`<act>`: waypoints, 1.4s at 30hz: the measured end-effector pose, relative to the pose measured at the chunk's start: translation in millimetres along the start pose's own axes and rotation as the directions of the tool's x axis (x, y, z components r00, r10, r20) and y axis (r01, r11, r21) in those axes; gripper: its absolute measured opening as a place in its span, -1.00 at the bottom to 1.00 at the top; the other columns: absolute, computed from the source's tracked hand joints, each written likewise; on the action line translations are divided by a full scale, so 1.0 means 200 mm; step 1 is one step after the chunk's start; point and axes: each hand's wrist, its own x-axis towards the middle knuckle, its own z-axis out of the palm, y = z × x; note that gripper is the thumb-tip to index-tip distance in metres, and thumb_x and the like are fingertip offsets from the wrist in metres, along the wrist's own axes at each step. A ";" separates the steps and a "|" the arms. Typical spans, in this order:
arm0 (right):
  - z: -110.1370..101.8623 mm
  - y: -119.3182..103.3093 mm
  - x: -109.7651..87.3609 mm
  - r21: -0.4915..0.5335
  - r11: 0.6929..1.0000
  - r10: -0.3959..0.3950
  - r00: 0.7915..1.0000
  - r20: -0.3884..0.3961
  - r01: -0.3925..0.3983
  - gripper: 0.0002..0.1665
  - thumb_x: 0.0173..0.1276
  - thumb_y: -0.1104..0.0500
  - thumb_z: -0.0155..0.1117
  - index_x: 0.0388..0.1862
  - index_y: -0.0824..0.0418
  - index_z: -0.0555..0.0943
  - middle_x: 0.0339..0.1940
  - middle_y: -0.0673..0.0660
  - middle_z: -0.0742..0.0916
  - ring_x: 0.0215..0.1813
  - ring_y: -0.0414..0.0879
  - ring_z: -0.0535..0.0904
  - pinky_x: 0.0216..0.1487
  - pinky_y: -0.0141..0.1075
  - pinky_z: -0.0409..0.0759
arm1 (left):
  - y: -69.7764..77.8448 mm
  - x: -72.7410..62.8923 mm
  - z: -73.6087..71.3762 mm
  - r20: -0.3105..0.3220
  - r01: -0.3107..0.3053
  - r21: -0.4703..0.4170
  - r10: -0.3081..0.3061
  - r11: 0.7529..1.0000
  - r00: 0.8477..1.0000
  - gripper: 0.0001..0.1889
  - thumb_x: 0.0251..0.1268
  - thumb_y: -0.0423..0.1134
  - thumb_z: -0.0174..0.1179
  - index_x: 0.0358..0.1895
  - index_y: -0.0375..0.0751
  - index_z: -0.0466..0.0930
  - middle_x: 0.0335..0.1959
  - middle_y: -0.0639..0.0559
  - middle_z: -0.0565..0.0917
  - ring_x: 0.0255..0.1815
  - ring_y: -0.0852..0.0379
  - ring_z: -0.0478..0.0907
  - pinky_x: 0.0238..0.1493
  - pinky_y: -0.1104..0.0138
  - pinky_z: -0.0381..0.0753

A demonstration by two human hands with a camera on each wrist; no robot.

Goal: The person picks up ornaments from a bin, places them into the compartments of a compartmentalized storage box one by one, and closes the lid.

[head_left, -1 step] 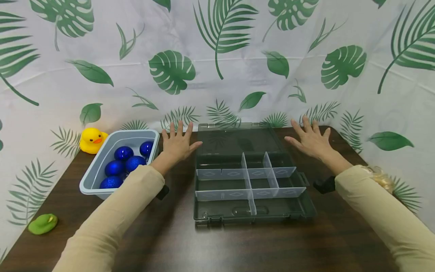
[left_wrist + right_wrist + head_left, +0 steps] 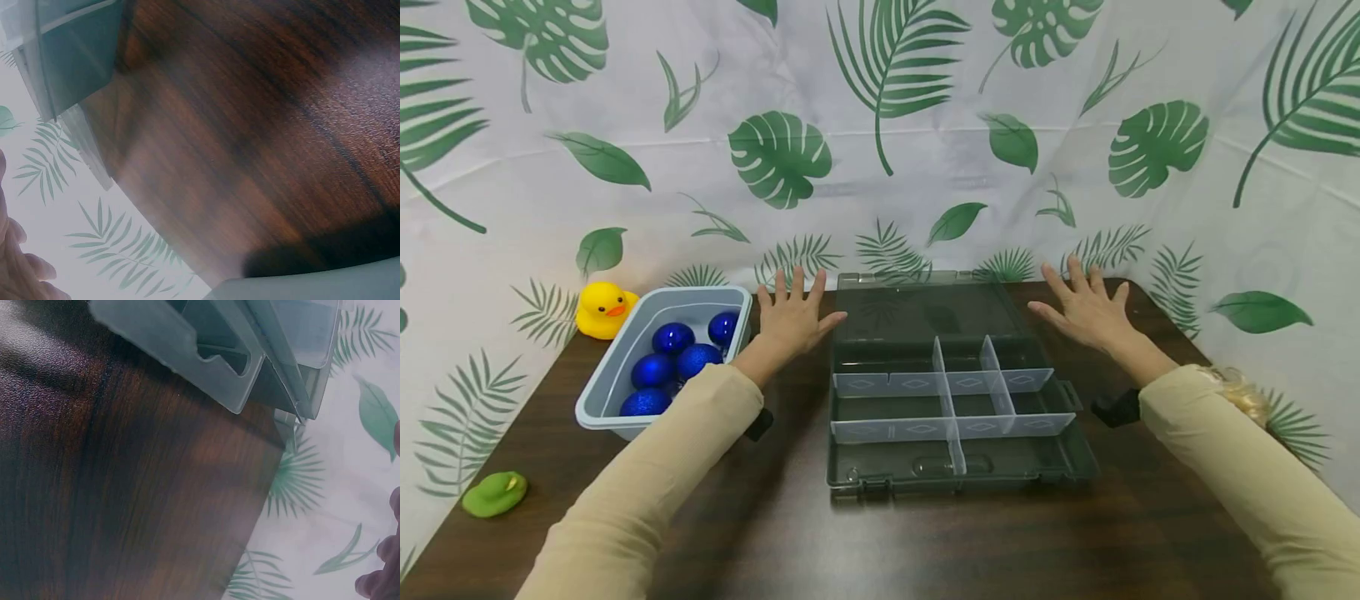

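Note:
My left hand (image 2: 790, 321) is held up with its fingers spread, between the blue-grey basin and the see-through dark compartment box (image 2: 887, 458). Beyond the box's right side, my right hand (image 2: 1088, 312) is also raised, fingers spread, holding nothing. The box lies with its lid (image 2: 917, 312) folded back toward the wall. Pale dividers (image 2: 917, 429) split its tray, and no items show in the compartments. Several shiny and glittery blue balls (image 2: 673, 337) lie in the basin (image 2: 597, 408), partly hidden by my left sleeve. The fingertips of each hand show at the edge of its wrist view.
A yellow rubber duck (image 2: 601, 310) stands behind the basin at the back left. Nearer, a small green toy (image 2: 495, 495) lies by the left table edge. Something blond and curly (image 2: 1243, 396) is partly behind my right sleeve. A leaf-printed cloth (image 2: 925, 167) hangs behind the dark wooden table (image 2: 880, 550).

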 end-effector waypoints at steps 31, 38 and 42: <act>0.26 0.14 -0.16 0.711 0.681 -0.325 0.943 0.077 0.176 -0.26 0.36 0.21 0.18 0.42 0.41 0.14 0.43 0.44 0.22 0.40 0.41 0.10 0.04 -0.72 0.29 | -0.59 -0.20 0.04 -0.021 0.159 -0.835 -0.319 0.526 0.948 -0.44 0.40 -0.27 0.02 0.38 -0.41 0.15 0.36 -0.35 0.27 0.38 -0.23 0.21 0.38 0.07 0.20; 0.28 0.13 -0.16 0.702 0.675 -0.326 0.945 0.012 0.225 -0.32 0.35 0.24 0.18 0.38 0.42 0.22 0.39 0.44 0.31 0.35 0.38 0.19 0.04 -0.68 0.36 | -0.61 -0.14 0.09 -0.071 0.173 -0.731 -0.326 0.660 0.943 -0.44 0.32 -0.29 0.12 0.33 -0.44 0.24 0.30 -0.41 0.33 0.33 -0.29 0.26 0.34 0.02 0.23; 0.28 0.14 -0.16 0.705 0.668 -0.331 0.944 -0.005 0.238 -0.33 0.36 0.27 0.17 0.38 0.44 0.22 0.37 0.45 0.32 0.34 0.34 0.23 0.04 -0.67 0.38 | -0.63 -0.13 0.10 -0.030 0.188 -0.670 -0.280 0.718 0.960 -0.41 0.28 -0.28 0.16 0.32 -0.46 0.24 0.28 -0.43 0.33 0.31 -0.32 0.25 0.35 -0.03 0.19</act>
